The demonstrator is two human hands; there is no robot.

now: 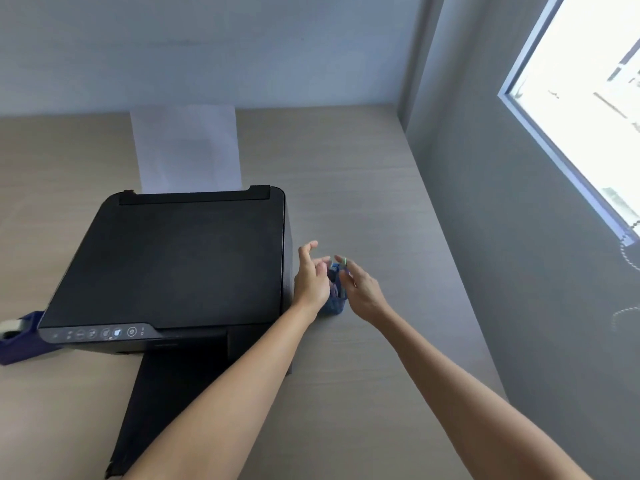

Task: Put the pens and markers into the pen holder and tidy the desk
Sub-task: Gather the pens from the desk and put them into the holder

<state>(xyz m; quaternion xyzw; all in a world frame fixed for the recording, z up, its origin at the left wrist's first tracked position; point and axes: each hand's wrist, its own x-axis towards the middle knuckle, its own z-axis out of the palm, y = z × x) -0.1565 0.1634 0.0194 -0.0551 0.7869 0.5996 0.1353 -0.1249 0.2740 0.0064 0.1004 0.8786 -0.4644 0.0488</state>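
Observation:
A small blue pen holder [335, 303] stands on the wooden desk [363, 188], just right of the printer. Pens stick out of its top, one with a green tip [345, 260]. My left hand [311, 275] is on the holder's left side, fingers spread. On the holder's right is my right hand [360, 289], also with fingers apart. Both hands hide most of the holder, and I cannot tell whether either touches it.
A black printer [173, 258] fills the middle of the desk, with white paper [187, 150] standing in its rear feed and its output tray [166, 403] extended toward me. A blue tape dispenser [20, 336] sits at the left edge. A wall with a bright window [588, 98] is on the right.

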